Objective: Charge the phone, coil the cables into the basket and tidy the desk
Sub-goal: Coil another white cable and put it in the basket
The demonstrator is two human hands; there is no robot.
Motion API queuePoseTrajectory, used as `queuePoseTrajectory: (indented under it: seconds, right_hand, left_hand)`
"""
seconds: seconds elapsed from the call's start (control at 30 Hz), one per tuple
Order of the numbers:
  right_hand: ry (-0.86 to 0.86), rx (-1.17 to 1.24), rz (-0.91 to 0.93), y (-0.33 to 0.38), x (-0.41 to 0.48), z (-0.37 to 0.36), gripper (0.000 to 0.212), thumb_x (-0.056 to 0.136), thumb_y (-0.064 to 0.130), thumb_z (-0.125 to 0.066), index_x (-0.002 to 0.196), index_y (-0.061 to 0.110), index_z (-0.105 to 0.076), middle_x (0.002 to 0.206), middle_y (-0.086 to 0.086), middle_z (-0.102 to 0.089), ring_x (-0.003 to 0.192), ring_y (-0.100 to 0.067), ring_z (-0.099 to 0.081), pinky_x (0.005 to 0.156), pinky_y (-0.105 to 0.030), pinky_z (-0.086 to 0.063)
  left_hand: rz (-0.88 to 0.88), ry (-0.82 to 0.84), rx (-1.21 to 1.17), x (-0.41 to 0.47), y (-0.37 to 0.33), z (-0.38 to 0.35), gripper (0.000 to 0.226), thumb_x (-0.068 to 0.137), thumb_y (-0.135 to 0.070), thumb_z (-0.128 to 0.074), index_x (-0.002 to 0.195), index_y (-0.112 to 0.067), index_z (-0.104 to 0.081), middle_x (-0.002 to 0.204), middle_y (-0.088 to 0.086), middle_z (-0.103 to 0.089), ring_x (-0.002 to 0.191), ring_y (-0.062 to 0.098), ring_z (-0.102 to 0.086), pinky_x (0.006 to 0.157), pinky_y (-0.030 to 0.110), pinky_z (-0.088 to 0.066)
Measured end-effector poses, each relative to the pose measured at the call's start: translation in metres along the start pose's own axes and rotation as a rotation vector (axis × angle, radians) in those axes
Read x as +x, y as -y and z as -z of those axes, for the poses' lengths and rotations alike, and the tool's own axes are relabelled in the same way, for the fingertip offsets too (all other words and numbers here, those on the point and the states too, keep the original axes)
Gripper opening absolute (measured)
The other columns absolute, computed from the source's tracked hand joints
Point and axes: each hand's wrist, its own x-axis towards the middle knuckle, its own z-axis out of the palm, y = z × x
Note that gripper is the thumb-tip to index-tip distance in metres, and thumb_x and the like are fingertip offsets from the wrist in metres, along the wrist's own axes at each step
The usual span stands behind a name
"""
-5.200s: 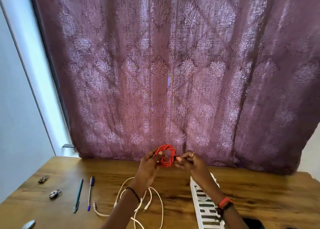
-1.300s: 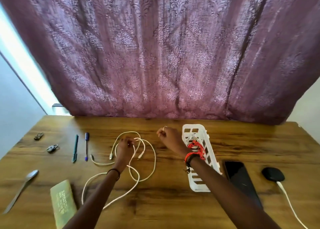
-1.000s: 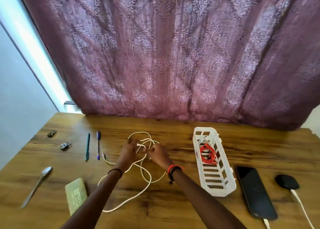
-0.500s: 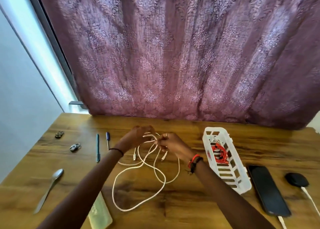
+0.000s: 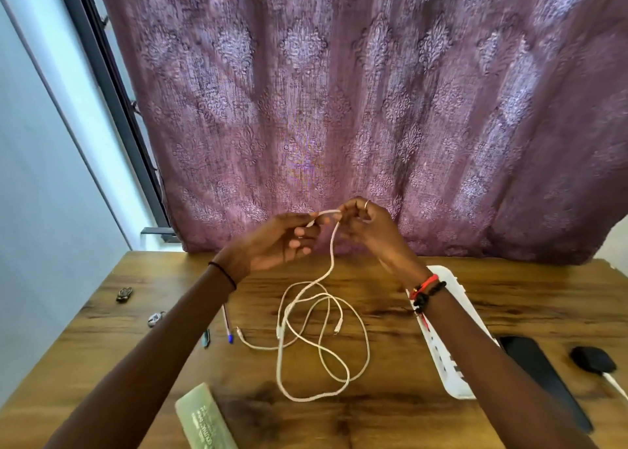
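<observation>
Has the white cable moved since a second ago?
Yes. Left hand and right hand have raised the white cable end off the desk, up before the curtain; its loops stay beside the pens.

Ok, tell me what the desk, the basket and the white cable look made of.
Desk: wood or wood-look laminate, matte, with brown grain and dark knots showing.
Basket: probably white plastic, smooth, with moulded slots in its wall.
White cable: flexible plastic or rubbery sheath, matte. It hangs and loops limply.

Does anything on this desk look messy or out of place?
The white cables sprawl in loose, crossing loops on the desk, one end held up between the left hand and right hand. Nothing looks spilled or broken.
</observation>
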Motion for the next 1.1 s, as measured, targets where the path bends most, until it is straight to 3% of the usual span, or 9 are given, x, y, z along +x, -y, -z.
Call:
queuePoseTrajectory:
  seconds: [0.13, 0.27, 0.4, 0.5, 0.57, 0.7, 0.8, 0.93, 1.1]
  right_hand:
    - [-0.124, 0.116, 0.107, -0.001, -0.004, -0.013, 0.023, 0.094, 0.006, -0.049, 0.091, 0.018, -0.069, 0.079, 0.002, -0.067, 0.07, -0.013, -0.059, 0.067, -0.035, -0.051]
    - [-0.35, 0.235, 0.044, -0.005, -0.002, -0.024, 0.026, 0.094, 0.013, -0.051, 0.089, 0.027, -0.072, 0.051, 0.005, -0.049, 0.038, -0.001, -0.04, 0.038, -0.012, -0.031]
    - [-0.424, 0.286, 0.053, -0.002, 0.001, -0.027, 0.019, 0.092, 0.009, -0.056, 0.08, 0.015, -0.07, 0.043, 0.012, -0.05, 0.037, 0.004, -0.036, 0.036, -0.01, -0.028]
    - [-0.439, 0.245, 0.055, -0.001, -0.004, -0.025, 0.018, 0.091, 0.008, -0.056, 0.085, 0.0, -0.071, 0.062, -0.004, -0.055, 0.054, -0.004, -0.042, 0.045, -0.015, -0.033]
    - [-0.44, 0.184, 0.063, 0.0, -0.008, -0.022, 0.015, 0.092, 0.007, -0.055, 0.093, 0.002, -0.069, 0.069, -0.006, -0.061, 0.06, -0.007, -0.05, 0.049, -0.015, -0.039]
    - [-0.482, 0.015, 0.103, -0.003, -0.019, -0.02, 0.004, 0.088, 0.0, -0.056, 0.092, -0.001, -0.056, 0.063, -0.001, -0.06, 0.045, 0.005, -0.053, 0.045, -0.01, -0.041]
    - [-0.435, -0.069, 0.143, -0.005, -0.026, -0.021, 0.013, 0.087, -0.002, -0.056, 0.08, 0.008, -0.052, 0.054, 0.0, -0.059, 0.045, 0.001, -0.053, 0.047, -0.011, -0.04]
    - [-0.32, -0.285, 0.098, -0.009, -0.032, -0.009, 0.021, 0.083, -0.001, -0.057, 0.076, 0.018, -0.055, 0.05, 0.01, -0.059, 0.052, -0.003, -0.057, 0.057, -0.019, -0.045]
    - [-0.038, -0.662, -0.038, -0.002, -0.044, -0.005, 0.018, 0.095, 0.019, -0.05, 0.096, 0.01, -0.065, 0.069, -0.005, -0.071, 0.063, -0.01, -0.059, 0.068, -0.025, -0.043]
  left_hand:
    - [-0.056, 0.137, -0.308, 0.011, 0.002, -0.026, 0.043, 0.096, -0.018, -0.026, 0.117, 0.001, -0.058, 0.047, -0.009, -0.022, 0.037, 0.005, -0.029, 0.05, 0.017, -0.044]
    - [-0.138, 0.152, -0.437, 0.023, 0.004, -0.046, 0.046, 0.092, -0.019, -0.028, 0.118, 0.001, -0.06, 0.043, -0.007, -0.015, 0.037, 0.008, -0.015, 0.042, 0.013, -0.037]
    - [-0.166, 0.183, -0.497, 0.033, 0.003, -0.055, 0.044, 0.093, -0.021, -0.034, 0.125, -0.001, -0.056, 0.044, -0.007, -0.014, 0.034, 0.008, -0.013, 0.032, 0.011, -0.023]
    - [-0.17, 0.158, -0.488, 0.037, 0.004, -0.056, 0.045, 0.095, -0.021, -0.034, 0.134, 0.001, -0.045, 0.043, -0.006, -0.017, 0.03, 0.009, -0.021, 0.036, 0.009, -0.031]
    - [-0.181, 0.113, -0.492, 0.04, 0.005, -0.052, 0.045, 0.095, -0.019, -0.037, 0.134, 0.002, -0.044, 0.042, -0.007, -0.027, 0.032, 0.007, -0.035, 0.046, 0.009, -0.045]
    - [-0.25, 0.032, -0.51, 0.047, 0.003, -0.049, 0.045, 0.086, -0.008, -0.042, 0.129, 0.004, -0.046, 0.062, -0.008, -0.055, 0.055, 0.003, -0.059, 0.067, 0.018, -0.058]
    - [-0.277, -0.023, -0.479, 0.052, 0.0, -0.051, 0.034, 0.094, -0.007, -0.036, 0.123, 0.005, -0.05, 0.07, -0.003, -0.067, 0.062, 0.004, -0.066, 0.071, 0.018, -0.057]
    - [-0.325, -0.103, -0.384, 0.053, 0.003, -0.05, 0.031, 0.097, -0.003, -0.034, 0.102, 0.002, -0.064, 0.101, 0.004, -0.073, 0.072, 0.004, -0.07, 0.077, 0.019, -0.055]
    - [-0.416, -0.166, -0.368, 0.059, 0.004, -0.046, 0.032, 0.1, -0.005, -0.029, 0.121, 0.004, -0.052, 0.106, 0.003, -0.072, 0.083, 0.005, -0.071, 0.084, 0.02, -0.053]
